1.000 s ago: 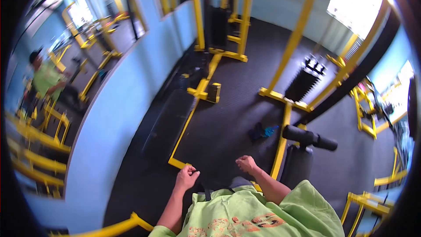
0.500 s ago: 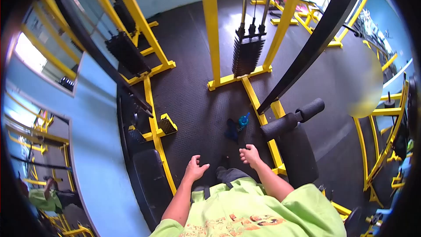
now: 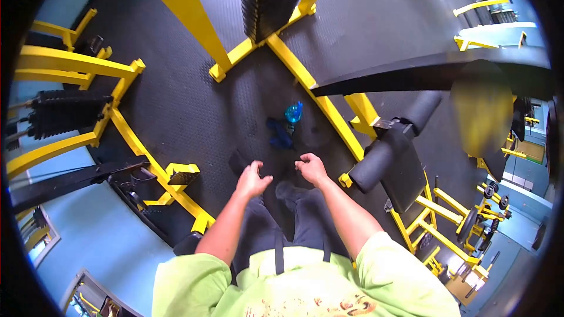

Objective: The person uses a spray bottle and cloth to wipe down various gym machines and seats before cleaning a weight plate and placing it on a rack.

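Note:
My left hand point(image 3: 254, 181) hangs in front of my dark trousers, thumb apart from loosely bent fingers, holding nothing. Level with it on the other side is my right hand point(image 3: 311, 169), also without anything in it, its fingers half curled and the thumb apart. Beyond both hands, a blue bottle point(image 3: 293, 112) is on the black floor. Dark blue cloth point(image 3: 281, 135) lies crumpled beside the bottle. Neither hand touches these things.
To my right stands a yellow-framed machine with black foam rollers point(image 3: 382, 161) and a padded seat point(image 3: 405, 185). A black weight stack point(image 3: 270, 0) rises ahead between yellow posts. Another yellow frame point(image 3: 138, 141) runs along the left, near a blue wall point(image 3: 117, 223).
My view has tilted down and turned, so the bottle appears higher up and further left. More of my legs shows. Both hands remain unburdened in front of me.

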A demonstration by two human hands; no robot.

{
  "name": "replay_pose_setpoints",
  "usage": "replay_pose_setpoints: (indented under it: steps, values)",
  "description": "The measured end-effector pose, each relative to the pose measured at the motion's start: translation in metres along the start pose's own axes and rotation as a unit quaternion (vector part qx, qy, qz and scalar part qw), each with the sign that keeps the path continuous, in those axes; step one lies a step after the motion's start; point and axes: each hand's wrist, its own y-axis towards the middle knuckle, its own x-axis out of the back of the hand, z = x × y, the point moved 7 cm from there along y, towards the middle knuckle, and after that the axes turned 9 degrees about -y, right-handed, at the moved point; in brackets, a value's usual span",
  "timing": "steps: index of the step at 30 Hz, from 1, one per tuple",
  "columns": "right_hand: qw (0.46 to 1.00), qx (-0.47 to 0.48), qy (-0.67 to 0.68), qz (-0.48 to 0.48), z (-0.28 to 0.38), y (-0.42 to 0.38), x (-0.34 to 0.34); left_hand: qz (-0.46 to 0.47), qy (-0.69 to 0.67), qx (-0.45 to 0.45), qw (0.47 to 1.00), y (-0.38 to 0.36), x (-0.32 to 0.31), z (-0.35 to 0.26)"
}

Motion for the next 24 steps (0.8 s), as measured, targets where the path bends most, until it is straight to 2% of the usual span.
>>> replay_pose_setpoints:
  steps: [2, 4, 6, 7, 8, 10, 12, 14, 15, 17, 18, 19, 20, 21, 22, 24]
  values:
    - [0.998, -0.002, 0.064, 0.025, 0.006, 0.035, -0.024, -0.006, 0.007, -0.049, 0.999, 0.051, 0.008, -0.005]
    - [0.993, 0.035, 0.112, -0.002, -0.019, 0.112, -0.078, -0.027, -0.006, -0.084, 0.996, 0.118, 0.009, 0.002]
    - [0.991, 0.015, 0.135, 0.006, -0.042, 0.177, -0.124, -0.056, 0.027, -0.121, 0.991, 0.192, -0.006, 0.026]
    - [0.996, 0.04, 0.054, -0.056, -0.045, 0.202, -0.135, -0.051, 0.053, -0.119, 0.99, 0.224, -0.017, 0.035]
    - [0.991, 0.064, -0.025, -0.117, -0.046, 0.223, -0.141, 0.001, 0.077, -0.08, 0.994, 0.259, -0.037, 0.049]
    - [0.995, -0.078, 0.018, -0.061, -0.069, 0.267, -0.162, 0.049, 0.186, -0.13, 0.973, 0.313, -0.087, 0.065]
    - [0.989, -0.12, 0.026, -0.087, -0.097, 0.306, -0.185, 0.104, 0.262, -0.166, 0.945, 0.356, -0.137, 0.076]
    - [0.986, -0.153, -0.007, -0.064, -0.119, 0.328, -0.191, -0.025, 0.258, -0.277, 0.925, 0.381, -0.169, 0.071]
    - [0.985, -0.165, -0.008, -0.053, -0.132, 0.341, -0.201, -0.012, 0.258, -0.269, 0.928, 0.395, -0.183, 0.07]
    - [0.987, -0.159, 0.023, 0.015, -0.153, 0.359, -0.22, 0.066, 0.172, -0.213, 0.959, 0.418, -0.209, 0.07]
    - [0.986, -0.166, 0.019, 0.02, -0.162, 0.36, -0.225, 0.071, 0.168, -0.207, 0.961, 0.427, -0.221, 0.078]
    - [0.988, -0.155, 0.01, 0.009, -0.165, 0.359, -0.228, -0.029, 0.128, -0.324, 0.937, 0.426, -0.217, 0.064]
    - [0.99, -0.142, 0.001, -0.003, -0.163, 0.357, -0.227, -0.131, 0.084, -0.432, 0.888, 0.415, -0.209, 0.053]
    - [0.989, -0.141, -0.021, -0.027, -0.158, 0.349, -0.222, -0.144, 0.058, -0.475, 0.866, 0.406, -0.204, 0.042]
    - [0.99, -0.135, -0.019, -0.029, -0.156, 0.342, -0.22, -0.147, 0.062, -0.478, 0.864, 0.401, -0.198, 0.045]
    - [0.985, -0.165, -0.038, -0.042, -0.149, 0.325, -0.211, -0.032, -0.004, -0.322, 0.946, 0.409, -0.185, 0.069]
